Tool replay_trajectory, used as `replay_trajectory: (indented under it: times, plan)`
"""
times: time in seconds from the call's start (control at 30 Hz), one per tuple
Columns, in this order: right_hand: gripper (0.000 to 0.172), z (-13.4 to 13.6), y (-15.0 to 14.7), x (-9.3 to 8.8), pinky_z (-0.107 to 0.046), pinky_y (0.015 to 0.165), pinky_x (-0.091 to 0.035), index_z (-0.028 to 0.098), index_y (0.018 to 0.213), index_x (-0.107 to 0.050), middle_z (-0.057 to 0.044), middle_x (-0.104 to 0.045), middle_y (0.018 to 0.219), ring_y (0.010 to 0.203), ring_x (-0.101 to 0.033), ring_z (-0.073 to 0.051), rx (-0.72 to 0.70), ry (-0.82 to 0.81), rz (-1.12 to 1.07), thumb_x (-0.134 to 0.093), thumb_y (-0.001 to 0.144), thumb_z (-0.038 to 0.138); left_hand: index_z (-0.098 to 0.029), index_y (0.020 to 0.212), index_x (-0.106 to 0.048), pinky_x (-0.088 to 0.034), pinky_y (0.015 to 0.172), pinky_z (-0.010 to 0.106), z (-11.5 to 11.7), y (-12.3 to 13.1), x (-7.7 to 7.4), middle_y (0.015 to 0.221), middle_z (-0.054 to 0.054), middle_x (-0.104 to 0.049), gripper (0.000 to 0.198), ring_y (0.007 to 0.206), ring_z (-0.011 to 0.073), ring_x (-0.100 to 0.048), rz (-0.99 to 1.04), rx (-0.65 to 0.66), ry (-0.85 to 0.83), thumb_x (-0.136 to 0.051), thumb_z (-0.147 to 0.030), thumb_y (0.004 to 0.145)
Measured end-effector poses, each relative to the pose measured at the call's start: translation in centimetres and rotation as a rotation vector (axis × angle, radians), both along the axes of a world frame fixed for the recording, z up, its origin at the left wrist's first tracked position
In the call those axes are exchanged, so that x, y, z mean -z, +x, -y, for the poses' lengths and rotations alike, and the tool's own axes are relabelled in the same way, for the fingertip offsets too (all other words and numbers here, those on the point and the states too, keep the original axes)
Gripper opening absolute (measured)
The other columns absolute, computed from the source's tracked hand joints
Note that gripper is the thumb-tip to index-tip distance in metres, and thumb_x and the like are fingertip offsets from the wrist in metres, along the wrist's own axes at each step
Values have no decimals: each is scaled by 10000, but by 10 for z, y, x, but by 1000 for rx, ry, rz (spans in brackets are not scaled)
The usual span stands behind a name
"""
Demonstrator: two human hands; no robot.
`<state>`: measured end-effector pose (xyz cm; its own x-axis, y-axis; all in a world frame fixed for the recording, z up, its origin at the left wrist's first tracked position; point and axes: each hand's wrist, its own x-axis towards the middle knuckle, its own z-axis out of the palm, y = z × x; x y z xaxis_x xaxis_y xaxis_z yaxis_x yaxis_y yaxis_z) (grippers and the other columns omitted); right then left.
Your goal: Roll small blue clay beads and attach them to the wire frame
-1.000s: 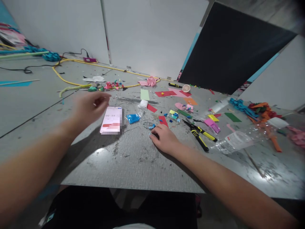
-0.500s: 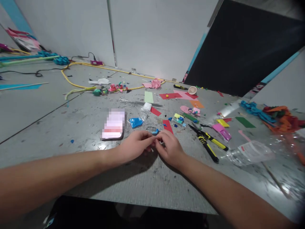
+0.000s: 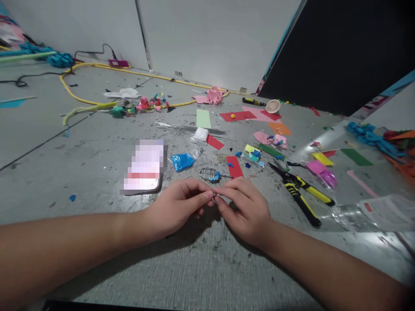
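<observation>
Fingertips of both hands meet over one tiny metallic piece (image 3: 215, 198), pinched narrowly between them just above the table; what the piece is cannot be told. Left hand (image 3: 177, 208) and right hand (image 3: 244, 208) touch at the fingertips, forearms laid in from either side. Just beyond them: one wire ring (image 3: 207, 173) with a blue bit on it, one red paper strip (image 3: 234, 166), one small blue packet (image 3: 182, 161). One phone (image 3: 144, 169) lies left of the packet, screen up. One pair of yellow-and-black cutters (image 3: 301, 195) lies to the right, beside one pink packet (image 3: 320, 172). One clear plastic bag (image 3: 372, 211) near the right edge, contents not discernible. One small white pouch (image 3: 201, 134) beside one bundle of thin wires (image 3: 188, 127). One pale cup (image 3: 272, 106) lying on its side, inside not visible. Surface: grey table (image 3: 194, 268), scuffed and littered with coloured paper scraps. Beyond: one yellow cable (image 3: 97, 71) looping along the surface, white wall panels (image 3: 207, 39), one dark panel (image 3: 350, 52) at right
</observation>
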<state>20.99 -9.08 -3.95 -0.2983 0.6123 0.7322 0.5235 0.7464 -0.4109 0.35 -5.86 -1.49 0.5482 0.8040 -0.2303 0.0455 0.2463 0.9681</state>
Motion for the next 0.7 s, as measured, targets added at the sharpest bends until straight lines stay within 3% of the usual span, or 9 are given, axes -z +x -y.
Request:
replay_trajectory:
  times: [0.3, 0.53, 0.7]
  plan:
    - [223, 5, 1, -4, -389, 712, -574, 222, 1150, -730, -64, -748, 896, 789, -655, -210, -38, -6, -10, -672, 993, 75, -186, 814, -750, -394, 551, 253, 1, 0, -2, 625, -27, -604, 209, 597, 127, -521, -72, 35, 60, -738, -369, 915]
    - [245, 8, 2, -7, -403, 700, -587, 256, 1160, -721, -60, -764, 929, 786, -669, -218, -86, -33, 38, -644, 998, 89, -184, 859, -806, -483, 645, 292, 3, -3, 1, 756, 26, -732, 194, 699, 163, -597, -77, 76, 127, -753, -361, 916]
    - [135, 10, 3, -7, -329, 622, -535, 257, 966, -620, -4, -657, 787, 694, -624, -175, -15, -224, -83, -577, 1000, 134, -185, 793, -760, -459, 591, 277, 4, -6, -1, 679, 11, -686, 229, 635, 146, -579, -57, 55, 93, -753, -373, 923]
